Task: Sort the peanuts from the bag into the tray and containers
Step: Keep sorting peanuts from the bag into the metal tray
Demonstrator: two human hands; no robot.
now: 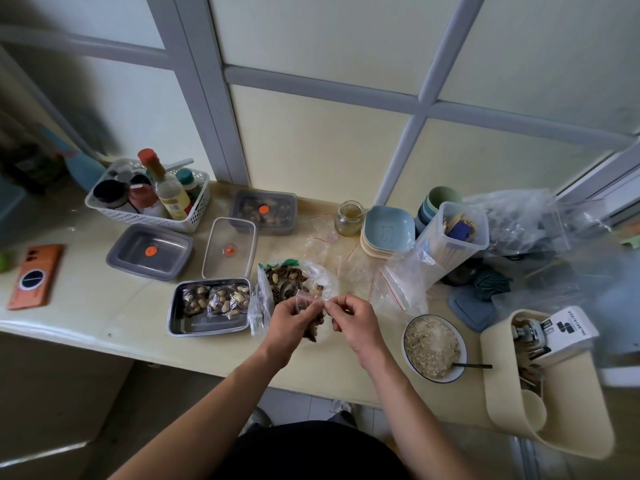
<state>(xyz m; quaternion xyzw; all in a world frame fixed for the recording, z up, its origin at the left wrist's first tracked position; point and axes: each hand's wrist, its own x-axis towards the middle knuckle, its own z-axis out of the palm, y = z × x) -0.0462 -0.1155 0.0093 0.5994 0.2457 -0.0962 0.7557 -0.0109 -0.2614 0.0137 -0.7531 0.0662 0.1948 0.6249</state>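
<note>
A large clear bag (294, 280) of peanuts mixed with dark seeds lies open in the middle of the counter. Just in front of it my left hand (294, 323) and my right hand (353, 318) together pinch the top edge of a small clear zip bag (310, 301) that holds dark pieces. To the left stands a steel tray (207, 329) with three small filled bags (216, 299) in it. Behind it lie a clear lid (228, 247), an empty grey container (149, 252) and a lidded grey container (265, 211) with contents.
Empty small zip bags (394, 282) lie right of the big bag. A bowl of grain (433, 348) with a spoon sits at the front right. A basket of bottles (145, 195), an orange phone (36, 275), stacked dishes (388, 233) and a jar (349, 218) crowd the counter.
</note>
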